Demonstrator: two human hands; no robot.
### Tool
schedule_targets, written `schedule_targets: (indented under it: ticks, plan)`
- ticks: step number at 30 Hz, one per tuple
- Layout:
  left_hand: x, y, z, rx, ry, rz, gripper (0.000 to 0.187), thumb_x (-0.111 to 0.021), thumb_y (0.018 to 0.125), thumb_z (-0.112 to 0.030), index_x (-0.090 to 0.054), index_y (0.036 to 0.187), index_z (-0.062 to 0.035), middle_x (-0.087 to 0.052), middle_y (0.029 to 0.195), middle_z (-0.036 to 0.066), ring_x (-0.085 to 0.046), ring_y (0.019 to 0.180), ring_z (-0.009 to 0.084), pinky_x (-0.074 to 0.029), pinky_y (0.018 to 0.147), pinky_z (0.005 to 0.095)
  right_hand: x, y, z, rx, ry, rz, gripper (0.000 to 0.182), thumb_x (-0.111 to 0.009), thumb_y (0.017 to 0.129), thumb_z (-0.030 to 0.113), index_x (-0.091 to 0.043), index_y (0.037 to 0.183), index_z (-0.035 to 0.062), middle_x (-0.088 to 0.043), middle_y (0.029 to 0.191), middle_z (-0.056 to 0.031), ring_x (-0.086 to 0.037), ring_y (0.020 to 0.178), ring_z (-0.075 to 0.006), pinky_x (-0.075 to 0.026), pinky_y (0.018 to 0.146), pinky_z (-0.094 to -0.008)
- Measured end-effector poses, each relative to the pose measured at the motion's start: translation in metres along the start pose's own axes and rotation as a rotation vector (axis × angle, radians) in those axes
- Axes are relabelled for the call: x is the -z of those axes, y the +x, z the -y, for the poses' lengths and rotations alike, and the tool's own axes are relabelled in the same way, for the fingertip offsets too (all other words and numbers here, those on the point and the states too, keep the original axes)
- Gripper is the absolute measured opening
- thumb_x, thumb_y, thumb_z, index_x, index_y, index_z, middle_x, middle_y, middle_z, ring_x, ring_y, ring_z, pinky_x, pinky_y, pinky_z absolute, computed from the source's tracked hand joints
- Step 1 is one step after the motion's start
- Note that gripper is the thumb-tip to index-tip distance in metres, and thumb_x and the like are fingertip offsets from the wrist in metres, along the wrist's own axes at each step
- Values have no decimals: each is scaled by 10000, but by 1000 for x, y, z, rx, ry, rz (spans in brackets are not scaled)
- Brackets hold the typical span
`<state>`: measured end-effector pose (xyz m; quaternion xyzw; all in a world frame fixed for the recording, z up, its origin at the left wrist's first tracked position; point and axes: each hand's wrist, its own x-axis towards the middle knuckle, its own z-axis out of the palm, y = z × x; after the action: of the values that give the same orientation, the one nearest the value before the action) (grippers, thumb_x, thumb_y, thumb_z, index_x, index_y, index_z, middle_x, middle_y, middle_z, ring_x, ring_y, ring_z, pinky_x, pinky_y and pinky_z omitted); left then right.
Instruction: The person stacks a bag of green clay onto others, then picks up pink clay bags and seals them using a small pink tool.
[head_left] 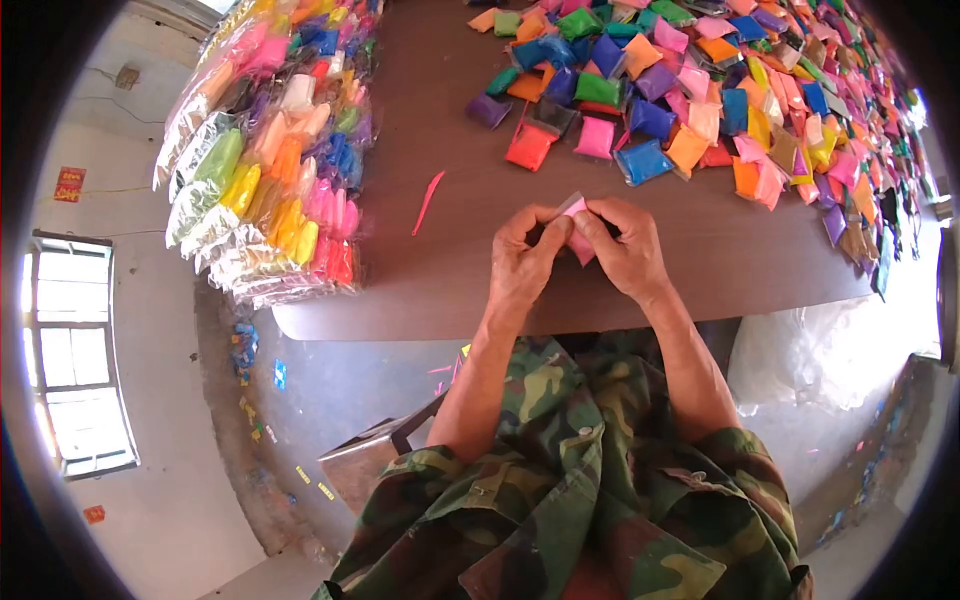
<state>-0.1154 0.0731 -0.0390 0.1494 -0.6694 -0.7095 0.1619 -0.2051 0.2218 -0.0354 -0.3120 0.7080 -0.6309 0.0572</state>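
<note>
Between my two hands is a small pink packet [581, 248] in a clear plastic wrapper, held just over the table's near part. My left hand [523, 250] pinches its left side between thumb and fingers. On the other side, my right hand [627, 245] grips the packet's upper right part, thumb against the front. Fingers cover much of the packet, and its lower pink tip shows below the thumbs. Beyond the hands lie a blue packet [643, 162], a pink packet [596, 137] and a red packet [530, 147].
Many coloured packets [700, 120] spread across the table's [430, 290] back and right. Clear bags of coloured packs [275, 170] are stacked at left. A thin pink strip [428, 203] lies between. Below stand a box [365, 462] and a large translucent bag [805, 360].
</note>
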Motion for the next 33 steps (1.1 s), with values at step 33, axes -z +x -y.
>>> schedule_targets:
  ticks: [33]
  plan:
    - [4,-47,-33,101,58,55,259,-779,991,-171,-724,1127,41,-748,922,18,-645,843,73,-524,756,248,10,-66,36,-470,285,142,211,-711,1029,141,-746,1172,-9,-725,878,-16,-647,771,-74,-520,665,-253]
